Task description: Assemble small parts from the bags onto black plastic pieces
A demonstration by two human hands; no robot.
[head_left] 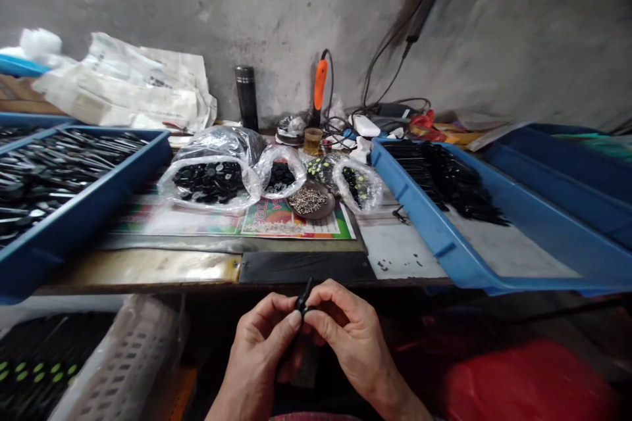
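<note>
In front of the table edge, my left hand (261, 345) and my right hand (348, 335) meet with thumbs and forefingers pinched. Between their fingertips is a small black part (303, 301) with a thin pointed end sticking up; its lower portion is hidden by the fingers, so I cannot tell its exact kind. Both hands grip it. On the table beyond lie a clear bag of black round pieces (210, 181), a smaller bag of dark pieces (280, 176), a bag of black and yellow-green pieces (363, 187) and a round dish (320, 209) of small metal pins or screws.
A blue tray (99, 207) full of dark metal-looking pieces stands left. Another blue tray (536, 253) at right holds long black pieces. Toward the wall are a black flask (246, 97) and an orange-handled tool (320, 84) with cords. Below left is a white basket (123, 362).
</note>
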